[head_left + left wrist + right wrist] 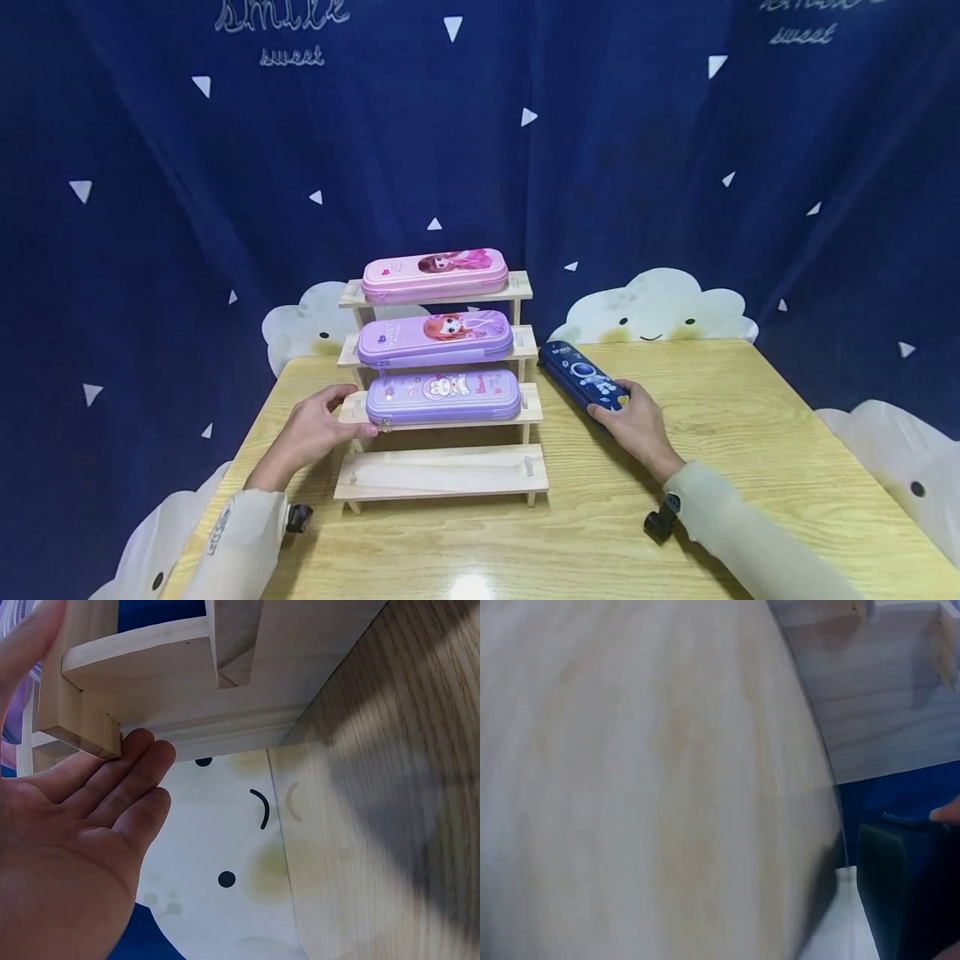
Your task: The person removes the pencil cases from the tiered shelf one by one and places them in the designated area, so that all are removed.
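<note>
My left hand (315,427) grips the left end of a step of the wooden tiered rack (450,473), second from the bottom. In the left wrist view, the thumb and fingers (135,780) lie on either side of the board's end. My right hand (636,423) holds a navy pencil case (573,371) with an astronaut picture, slanting beside the rack's right side. Part of that case shows at the right wrist view's edge. Above the bare bottom step lie a purple rabbit pencil case (405,400), a lilac girl-print case (405,337) and a pink one (408,279).
The rack stands on a wood-grain table (720,400). Behind it hangs a dark blue curtain (630,183) with white triangles and cloud shapes. A small black device (660,521) is strapped at the right wrist, another (298,518) at the left.
</note>
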The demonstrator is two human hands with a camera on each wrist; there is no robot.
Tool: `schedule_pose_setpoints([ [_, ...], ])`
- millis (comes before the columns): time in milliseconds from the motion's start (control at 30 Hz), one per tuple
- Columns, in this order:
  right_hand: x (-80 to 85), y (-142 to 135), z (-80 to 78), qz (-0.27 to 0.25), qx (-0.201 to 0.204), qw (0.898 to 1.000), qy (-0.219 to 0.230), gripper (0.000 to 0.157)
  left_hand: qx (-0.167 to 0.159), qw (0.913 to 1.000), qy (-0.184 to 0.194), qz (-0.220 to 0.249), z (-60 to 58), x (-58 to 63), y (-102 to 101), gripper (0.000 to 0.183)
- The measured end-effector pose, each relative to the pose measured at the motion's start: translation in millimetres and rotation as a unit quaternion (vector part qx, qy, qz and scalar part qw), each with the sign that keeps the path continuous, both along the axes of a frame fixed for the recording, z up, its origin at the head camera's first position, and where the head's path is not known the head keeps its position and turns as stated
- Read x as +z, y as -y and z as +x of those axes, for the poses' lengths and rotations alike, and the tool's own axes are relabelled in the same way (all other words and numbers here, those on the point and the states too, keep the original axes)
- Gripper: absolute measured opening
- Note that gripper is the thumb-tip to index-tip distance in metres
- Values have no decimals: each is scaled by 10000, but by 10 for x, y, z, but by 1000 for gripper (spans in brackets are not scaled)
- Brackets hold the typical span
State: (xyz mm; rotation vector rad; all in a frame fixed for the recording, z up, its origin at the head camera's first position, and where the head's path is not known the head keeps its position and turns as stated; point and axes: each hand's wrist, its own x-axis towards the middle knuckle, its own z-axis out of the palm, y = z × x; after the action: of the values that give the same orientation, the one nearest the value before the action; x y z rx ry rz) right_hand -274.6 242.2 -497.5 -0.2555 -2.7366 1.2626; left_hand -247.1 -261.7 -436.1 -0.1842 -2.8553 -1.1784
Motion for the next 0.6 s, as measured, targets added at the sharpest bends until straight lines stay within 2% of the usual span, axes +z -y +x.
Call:
schedule_pose_setpoints([
  [600, -98, 123, 23, -161, 254, 9988, 393, 100, 10, 10000, 29, -74, -7, 3, -9, 91],
])
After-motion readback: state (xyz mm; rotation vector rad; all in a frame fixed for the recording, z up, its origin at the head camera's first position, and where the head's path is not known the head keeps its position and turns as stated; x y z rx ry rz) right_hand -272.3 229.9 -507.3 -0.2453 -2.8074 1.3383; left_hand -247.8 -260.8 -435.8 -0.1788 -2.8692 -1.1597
